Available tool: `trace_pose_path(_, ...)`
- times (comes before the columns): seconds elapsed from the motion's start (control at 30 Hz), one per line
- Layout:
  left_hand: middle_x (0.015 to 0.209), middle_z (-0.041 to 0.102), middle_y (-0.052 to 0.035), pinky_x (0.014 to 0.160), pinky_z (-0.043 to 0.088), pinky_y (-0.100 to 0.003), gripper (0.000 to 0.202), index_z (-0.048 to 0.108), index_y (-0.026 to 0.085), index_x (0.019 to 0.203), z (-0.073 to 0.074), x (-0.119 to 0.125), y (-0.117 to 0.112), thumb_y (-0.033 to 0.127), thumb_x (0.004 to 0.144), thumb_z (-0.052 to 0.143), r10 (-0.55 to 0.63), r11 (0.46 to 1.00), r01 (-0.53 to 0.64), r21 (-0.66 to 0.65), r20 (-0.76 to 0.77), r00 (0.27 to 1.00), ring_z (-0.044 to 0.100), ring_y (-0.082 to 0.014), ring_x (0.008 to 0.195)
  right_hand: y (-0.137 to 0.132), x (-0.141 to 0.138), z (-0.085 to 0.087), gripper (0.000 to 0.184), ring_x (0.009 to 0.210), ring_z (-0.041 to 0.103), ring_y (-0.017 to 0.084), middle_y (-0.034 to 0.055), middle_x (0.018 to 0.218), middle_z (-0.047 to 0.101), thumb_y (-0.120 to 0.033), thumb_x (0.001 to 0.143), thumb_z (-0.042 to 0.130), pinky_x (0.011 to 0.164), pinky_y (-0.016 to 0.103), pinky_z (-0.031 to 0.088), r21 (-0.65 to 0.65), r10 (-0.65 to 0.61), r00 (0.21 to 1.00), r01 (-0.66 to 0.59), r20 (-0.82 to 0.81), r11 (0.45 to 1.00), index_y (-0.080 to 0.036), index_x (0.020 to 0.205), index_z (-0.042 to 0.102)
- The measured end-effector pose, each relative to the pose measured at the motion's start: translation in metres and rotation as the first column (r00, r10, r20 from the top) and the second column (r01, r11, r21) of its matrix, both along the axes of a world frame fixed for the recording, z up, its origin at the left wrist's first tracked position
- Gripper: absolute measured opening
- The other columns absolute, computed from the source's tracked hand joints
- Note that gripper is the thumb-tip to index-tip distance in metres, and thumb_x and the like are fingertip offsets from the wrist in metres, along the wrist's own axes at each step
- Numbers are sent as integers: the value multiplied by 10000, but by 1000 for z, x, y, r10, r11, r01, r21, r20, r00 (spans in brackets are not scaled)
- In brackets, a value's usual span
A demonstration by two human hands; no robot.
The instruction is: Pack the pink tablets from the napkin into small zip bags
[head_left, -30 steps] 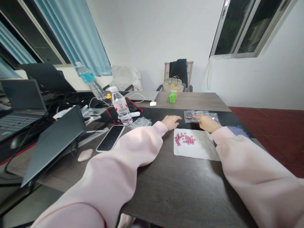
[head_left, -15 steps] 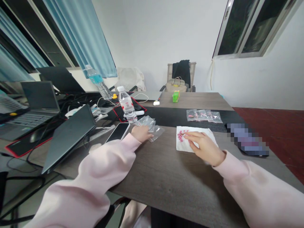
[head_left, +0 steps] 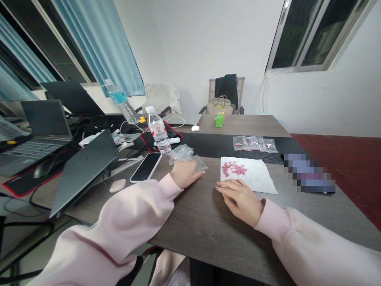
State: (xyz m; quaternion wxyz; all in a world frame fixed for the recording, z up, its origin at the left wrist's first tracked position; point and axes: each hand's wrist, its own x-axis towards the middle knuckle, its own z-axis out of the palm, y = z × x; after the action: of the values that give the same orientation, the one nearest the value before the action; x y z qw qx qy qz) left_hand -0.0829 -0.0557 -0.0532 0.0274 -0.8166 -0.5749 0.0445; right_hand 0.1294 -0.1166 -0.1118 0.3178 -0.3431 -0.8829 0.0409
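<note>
My left hand (head_left: 186,174) is at the near edge of several clear plastic bags (head_left: 181,152). Its fingers are closed on the nearest plastic bag (head_left: 199,163); the fingertips are partly hidden. Small pink beads (head_left: 239,169) lie in two loose clusters on the left part of a white paper sheet (head_left: 258,178). At the paper's lower left corner hovers my right hand (head_left: 241,200), fingers stretched out and slightly bent, thumb apart, with nothing seen in it. Beyond the paper lie small zip bags (head_left: 255,144) with pink bits inside.
Left of my hands are a phone (head_left: 146,167), a pale mouse-shaped object (head_left: 118,185), an upright water bottle (head_left: 158,131) and a tilted laptop (head_left: 86,171). A green box (head_left: 219,120) stands farther back. A pixelated dark item (head_left: 309,172) lies at right.
My right hand has drawn back from the beads toward me, uncovering a second cluster. My left hand has shifted right and a little nearer, and the nearest bag has moved slightly with it.
</note>
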Motion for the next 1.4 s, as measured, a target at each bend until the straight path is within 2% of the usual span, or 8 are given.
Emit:
trace_pose_path(0.2, 924, 711, -127, 827, 441, -356, 270, 636, 131, 917, -6, 11, 0, 228, 916, 385, -125, 992, 125, -1, -49, 991, 670, -249, 889, 0, 0, 2, 305, 913, 630, 216, 98, 1021, 687, -78, 843, 445, 768, 404, 509, 48, 4, 995, 1, -100, 999, -192, 1045, 643)
trace_pose_path(0.33, 731, 702, -55, 709, 418, -298, 241, 633, 178, 763, 5, 34, -26, 263, 878, 439, -115, 991, 99, 92, 186, 976, 659, -202, 728, 0, -1, 2, 295, 905, 634, 218, 99, 1015, 680, -128, 857, 475, 753, 383, 517, 91, -31, 982, 49, -186, 995, -199, 1119, 592)
trace_pose_path(0.53, 577, 629, 27, 651, 372, -245, 237, 595, 190, 623, 0, 53, -50, 232, 829, 485, -177, 984, 161, 79, 578, 797, 549, -118, 566, 2, 3, 2, 120, 763, 632, 199, 51, 845, 679, -147, 840, 531, 674, 338, 474, 108, -46, 960, 79, -275, 991, -202, 938, 572)
trace_pose_path(0.7, 592, 598, 23, 705, 371, -266, 275, 564, 180, 614, -13, 50, -42, 245, 856, 451, -258, 964, 222, 143, 694, 672, 531, -119, 612, 3, 6, 4, 82, 737, 616, 176, 27, 799, 672, -140, 855, 520, 678, 320, 434, 115, -55, 969, 85, -242, 990, -205, 862, 569)
trace_pose_path(0.9, 965, 638, -64, 899, 355, -348, 226, 538, 183, 678, -12, 50, -33, 250, 859, 421, -365, 930, 204, 305, 708, 605, 527, -200, 977, 5, 7, 11, 77, 722, 613, 169, 42, 786, 654, -156, 827, 559, 655, 317, 477, 225, -102, 948, 175, -302, 959, -209, 792, 603)
trace_pose_path(1.03, 1235, 569, -94, 1011, 320, -409, 129, 524, 192, 861, -21, 49, -28, 308, 862, 467, -380, 904, 369, 216, 803, 460, 485, -243, 1171, 4, 8, 16, 82, 783, 650, 171, 65, 872, 668, -151, 817, 571, 703, 322, 539, 264, -32, 919, 146, -393, 953, -215, 789, 613)
trace_pose_path(1.2, 1201, 551, -169, 981, 391, -433, 869, 255, 180, 1330, -41, 50, -23, 397, 657, 760, -380, 778, 596, 196, 903, 200, 542, -283, 1129, -3, 6, 16, 143, 760, 680, 160, 37, 810, 703, -99, 817, 553, 664, 273, 560, 172, 34, 898, 46, -438, 984, -216, 882, 603)
trace_pose_path(1.4, 1110, 564, -110, 908, 449, -375, 853, 255, 203, 1355, -44, 56, -27, 337, 680, 758, -90, 776, 630, 3, 990, 105, 601, -209, 986, -4, 8, 15, 124, 667, 655, 148, 28, 786, 690, -134, 815, 557, 581, 253, 537, 115, 11, 880, 50, -475, 992, -225, 900, 566)
